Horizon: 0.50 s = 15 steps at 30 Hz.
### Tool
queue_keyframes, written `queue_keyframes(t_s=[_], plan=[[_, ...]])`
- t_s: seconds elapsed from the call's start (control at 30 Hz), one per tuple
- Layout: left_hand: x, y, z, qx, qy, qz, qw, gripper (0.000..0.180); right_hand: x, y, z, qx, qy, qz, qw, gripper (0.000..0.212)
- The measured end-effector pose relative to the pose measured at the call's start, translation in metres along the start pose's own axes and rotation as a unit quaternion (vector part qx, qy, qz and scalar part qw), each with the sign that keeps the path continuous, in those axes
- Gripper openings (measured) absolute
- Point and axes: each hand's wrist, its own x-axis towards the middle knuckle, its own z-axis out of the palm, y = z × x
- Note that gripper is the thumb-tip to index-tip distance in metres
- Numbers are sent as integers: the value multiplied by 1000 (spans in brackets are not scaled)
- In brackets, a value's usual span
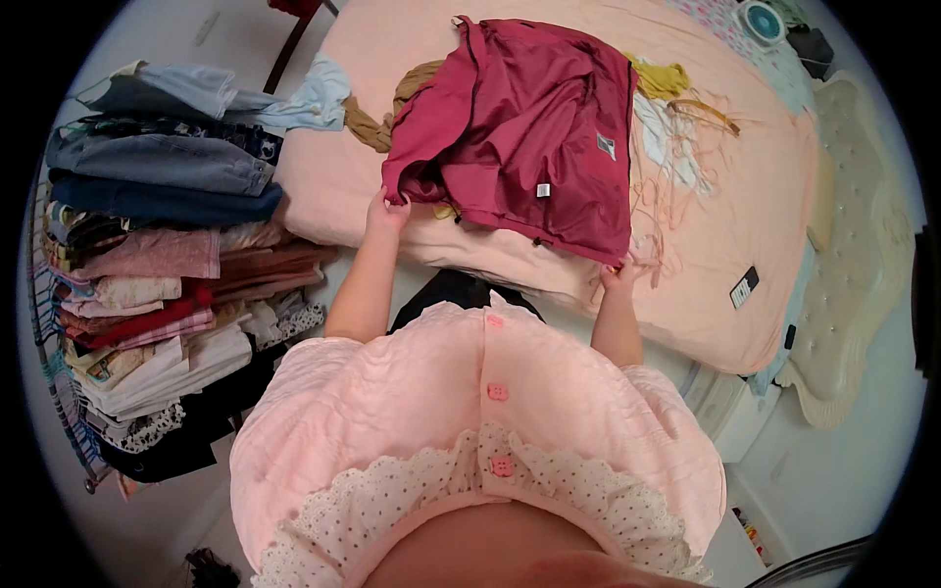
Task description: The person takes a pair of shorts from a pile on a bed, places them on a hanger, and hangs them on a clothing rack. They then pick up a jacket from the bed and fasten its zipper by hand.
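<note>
A dark red jacket (544,127) is spread over the near side of the bed, its lining and small sewn-in labels facing up. My left hand (389,209) pinches the jacket's near left corner. At the near right corner, my right hand (618,276) has its fingers closed on the hem. The lower edge stretches between both hands, sagging slightly, with a cord toggle along it. Brown cloth (371,127) pokes out beside the jacket's left edge. To its right lie a yellow cloth (664,80) and a white garment (662,137) with thin straps.
The bed (725,294) has a pale pink sheet and a tufted headboard (848,245) on the right. A dark rectangular object (744,287) lies on the sheet. On the left stands a rack full of hanging clothes (167,196). A small fan (762,23) sits at the far right.
</note>
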Motion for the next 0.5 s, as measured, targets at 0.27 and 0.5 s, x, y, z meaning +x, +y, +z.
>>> queue_keyframes(t_s=[0.27, 0.5], plan=[[-42, -51, 34, 249, -116, 259, 926, 26, -109, 21, 99, -609, -33, -527, 592, 23], [-70, -132, 64, 581, -323, 14, 747, 23, -132, 103, 113, -576, -204, -644, 460, 52]])
